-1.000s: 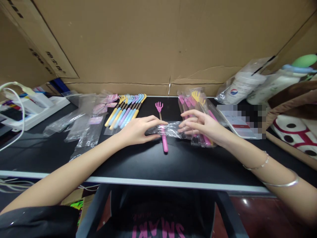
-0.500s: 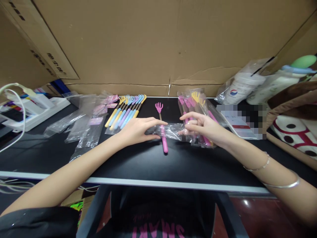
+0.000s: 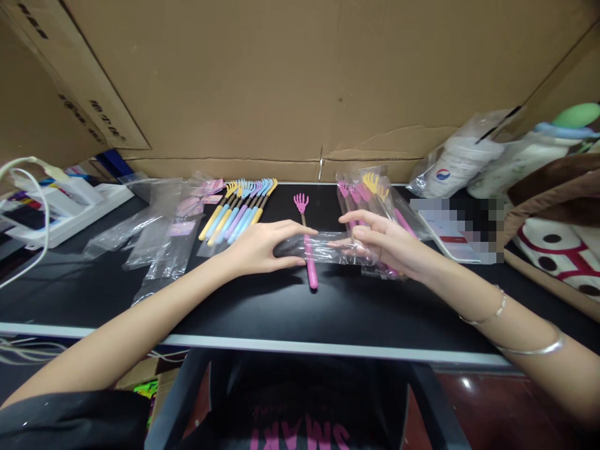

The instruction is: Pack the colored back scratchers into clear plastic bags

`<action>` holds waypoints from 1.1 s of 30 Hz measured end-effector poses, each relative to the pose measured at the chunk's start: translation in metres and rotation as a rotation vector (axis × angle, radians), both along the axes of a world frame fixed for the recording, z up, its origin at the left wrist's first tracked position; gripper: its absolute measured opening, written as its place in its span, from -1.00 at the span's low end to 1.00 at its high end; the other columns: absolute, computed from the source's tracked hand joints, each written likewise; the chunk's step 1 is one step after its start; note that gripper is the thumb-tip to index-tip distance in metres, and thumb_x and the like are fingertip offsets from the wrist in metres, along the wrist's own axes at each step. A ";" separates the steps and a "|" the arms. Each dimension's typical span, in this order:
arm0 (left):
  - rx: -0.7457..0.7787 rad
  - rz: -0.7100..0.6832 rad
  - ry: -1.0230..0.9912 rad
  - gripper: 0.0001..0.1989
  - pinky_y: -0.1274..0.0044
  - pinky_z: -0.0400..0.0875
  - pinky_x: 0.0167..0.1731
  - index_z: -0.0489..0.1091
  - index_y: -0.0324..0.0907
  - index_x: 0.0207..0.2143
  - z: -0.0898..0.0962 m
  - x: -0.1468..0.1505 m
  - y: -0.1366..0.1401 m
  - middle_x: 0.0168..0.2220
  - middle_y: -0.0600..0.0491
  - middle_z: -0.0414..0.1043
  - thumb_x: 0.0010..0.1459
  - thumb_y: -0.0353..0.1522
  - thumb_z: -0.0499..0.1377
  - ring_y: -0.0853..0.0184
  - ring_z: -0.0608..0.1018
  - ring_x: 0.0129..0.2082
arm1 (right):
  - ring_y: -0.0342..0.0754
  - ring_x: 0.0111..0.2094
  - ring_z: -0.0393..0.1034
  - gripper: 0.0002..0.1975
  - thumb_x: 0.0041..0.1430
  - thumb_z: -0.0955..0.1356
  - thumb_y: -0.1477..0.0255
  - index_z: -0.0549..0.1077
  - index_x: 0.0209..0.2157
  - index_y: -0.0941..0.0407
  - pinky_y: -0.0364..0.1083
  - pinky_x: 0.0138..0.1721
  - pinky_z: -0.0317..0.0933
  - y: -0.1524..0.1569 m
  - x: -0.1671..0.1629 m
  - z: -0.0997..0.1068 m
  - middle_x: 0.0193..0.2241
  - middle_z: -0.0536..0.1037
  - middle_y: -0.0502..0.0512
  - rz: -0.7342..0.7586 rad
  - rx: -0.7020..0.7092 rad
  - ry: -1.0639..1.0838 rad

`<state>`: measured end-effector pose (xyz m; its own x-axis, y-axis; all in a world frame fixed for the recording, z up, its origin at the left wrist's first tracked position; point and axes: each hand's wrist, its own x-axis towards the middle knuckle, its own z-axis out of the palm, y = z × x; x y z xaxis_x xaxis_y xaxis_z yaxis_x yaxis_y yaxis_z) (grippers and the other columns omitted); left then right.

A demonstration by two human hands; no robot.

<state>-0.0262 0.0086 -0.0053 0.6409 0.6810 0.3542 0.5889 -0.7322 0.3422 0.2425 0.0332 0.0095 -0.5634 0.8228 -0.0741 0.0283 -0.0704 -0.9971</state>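
A clear plastic bag (image 3: 323,249) is stretched sideways between my two hands. My left hand (image 3: 262,249) grips its left end, thumb and index finger curved around the film. At the other end my right hand (image 3: 382,240) pinches the bag, with some fingertips seeming to be inside its mouth. Under the bag, on the black table, lies a pink back scratcher (image 3: 312,275), its hand-shaped head pointing away from me. Bagged pink and yellow back scratchers (image 3: 370,184) lie beyond my right hand, partly hidden by it.
Several yellow, blue and purple back scratchers (image 3: 239,215) lie left of centre. Beside them are flat plastic bags (image 3: 157,231) with pink cards. A white power strip (image 3: 70,219) is at far left; a phone (image 3: 450,237), bagged cup (image 3: 462,162) and bottle (image 3: 544,150) are at right.
My right fingers have straightened and reached left, further into the end of the bag, which looks wider and smoother. My left hand has barely moved.
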 end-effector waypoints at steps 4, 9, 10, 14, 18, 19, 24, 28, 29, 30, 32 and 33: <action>-0.011 -0.048 -0.027 -0.51 0.46 0.39 0.02 0.29 -0.09 0.14 0.000 0.001 -0.001 0.11 -0.01 0.42 0.20 -0.14 0.19 0.24 0.49 0.07 | 0.05 -0.10 0.53 -0.58 0.05 0.46 0.22 0.36 -0.07 0.00 0.01 -0.08 0.37 -0.003 -0.002 0.001 -0.49 0.51 -0.07 0.047 -0.014 0.041; -0.001 -0.065 -0.069 -0.60 0.49 0.40 0.00 0.34 -0.12 0.09 0.000 0.001 0.000 0.05 -0.01 0.46 0.23 -0.22 0.17 0.28 0.52 0.03 | 0.02 -0.13 0.53 -0.61 0.05 0.46 0.21 0.37 -0.11 0.00 -0.01 -0.04 0.33 -0.003 -0.001 0.000 -0.58 0.42 -0.13 0.053 0.030 0.058; 0.010 -0.068 -0.078 -0.63 0.50 0.41 -0.02 0.35 -0.12 0.08 0.000 0.001 0.000 0.04 -0.01 0.47 0.25 -0.24 0.15 0.29 0.53 0.01 | 0.02 -0.15 0.53 -0.61 0.04 0.47 0.21 0.37 -0.11 0.00 -0.01 -0.04 0.33 -0.003 -0.001 -0.001 -0.57 0.43 -0.13 0.043 0.047 0.052; 0.046 -0.038 -0.087 -0.70 0.53 0.42 -0.09 0.40 -0.11 0.03 -0.001 0.000 0.002 -0.04 0.00 0.51 0.27 -0.25 0.14 0.33 0.56 -0.08 | 0.01 -0.19 0.51 -0.58 0.02 0.47 0.19 0.39 -0.10 0.01 -0.03 -0.14 0.35 0.000 0.000 -0.005 -0.37 0.58 0.00 -0.026 0.155 -0.044; 0.051 0.014 -0.104 -0.71 0.57 0.42 -0.18 0.42 -0.07 -0.01 -0.002 -0.003 0.004 -0.09 0.06 0.54 0.23 -0.24 0.19 0.39 0.59 -0.20 | -0.03 -0.13 0.48 -0.61 0.05 0.46 0.21 0.39 -0.10 0.02 -0.04 -0.10 0.33 0.000 -0.001 -0.005 -0.19 0.60 0.06 -0.037 0.216 -0.036; 0.048 0.027 -0.114 -0.72 0.58 0.42 -0.19 0.43 -0.06 -0.02 -0.001 -0.003 0.004 -0.09 0.08 0.54 0.22 -0.25 0.20 0.40 0.59 -0.23 | -0.05 -0.16 0.48 -0.62 0.05 0.46 0.22 0.40 -0.11 0.01 -0.06 -0.12 0.34 0.000 -0.001 -0.004 -0.17 0.59 0.05 -0.058 0.221 -0.038; 0.028 0.091 -0.196 -0.73 0.57 0.42 -0.20 0.43 -0.13 -0.04 0.006 -0.008 0.007 -0.11 0.06 0.54 0.20 -0.30 0.20 0.43 0.58 -0.30 | -0.09 -0.33 0.46 -0.77 0.10 0.42 0.23 0.41 -0.25 0.02 -0.06 -0.22 0.37 -0.001 0.002 0.003 -0.35 0.55 -0.01 -0.255 0.326 0.026; 0.018 0.147 -0.247 -0.71 0.56 0.43 -0.22 0.42 -0.16 -0.04 0.008 -0.011 0.009 -0.07 0.02 0.52 0.20 -0.28 0.18 0.41 0.57 -0.30 | -0.01 -0.27 0.47 -0.82 0.16 0.38 0.23 0.40 -0.25 0.01 0.00 -0.22 0.37 -0.003 0.003 0.005 -0.38 0.55 0.03 -0.242 0.473 -0.091; 0.016 0.156 -0.246 -0.71 0.55 0.44 -0.22 0.42 -0.16 -0.05 0.008 -0.011 0.010 -0.07 0.01 0.51 0.20 -0.27 0.18 0.41 0.57 -0.29 | 0.01 -0.24 0.47 -0.82 0.19 0.36 0.24 0.42 -0.23 0.02 0.01 -0.19 0.36 -0.005 0.002 0.005 -0.34 0.56 0.06 -0.179 0.533 -0.159; 0.013 0.162 -0.239 -0.71 0.55 0.44 -0.21 0.42 -0.16 -0.05 0.008 -0.011 0.010 -0.07 0.01 0.51 0.20 -0.26 0.18 0.41 0.57 -0.29 | 0.02 -0.18 0.46 -0.82 0.21 0.34 0.24 0.44 -0.20 0.02 0.03 -0.13 0.34 -0.007 0.001 0.003 -0.27 0.57 0.09 -0.092 0.608 -0.226; 0.011 0.164 -0.224 -0.71 0.54 0.44 -0.20 0.42 -0.15 -0.04 0.008 -0.010 0.009 -0.07 0.02 0.51 0.20 -0.26 0.17 0.40 0.57 -0.29 | 0.05 -0.02 0.41 -0.76 0.26 0.31 0.27 0.47 -0.09 0.03 0.08 0.03 0.27 -0.012 -0.003 -0.001 -0.09 0.55 0.14 0.126 0.773 -0.345; 0.011 0.162 -0.218 -0.71 0.55 0.43 -0.20 0.42 -0.14 -0.04 0.008 -0.010 0.009 -0.07 0.03 0.51 0.20 -0.26 0.17 0.40 0.56 -0.28 | 0.06 0.06 0.34 -0.72 0.28 0.30 0.29 0.45 -0.02 0.03 0.11 0.10 0.21 -0.014 -0.005 -0.003 0.00 0.51 0.15 0.233 0.850 -0.390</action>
<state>-0.0363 0.0178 0.0023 0.4311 0.7638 0.4803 0.6121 -0.6387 0.4663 0.2378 0.0191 0.0063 -0.7815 0.5585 0.2781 0.2906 0.7203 -0.6299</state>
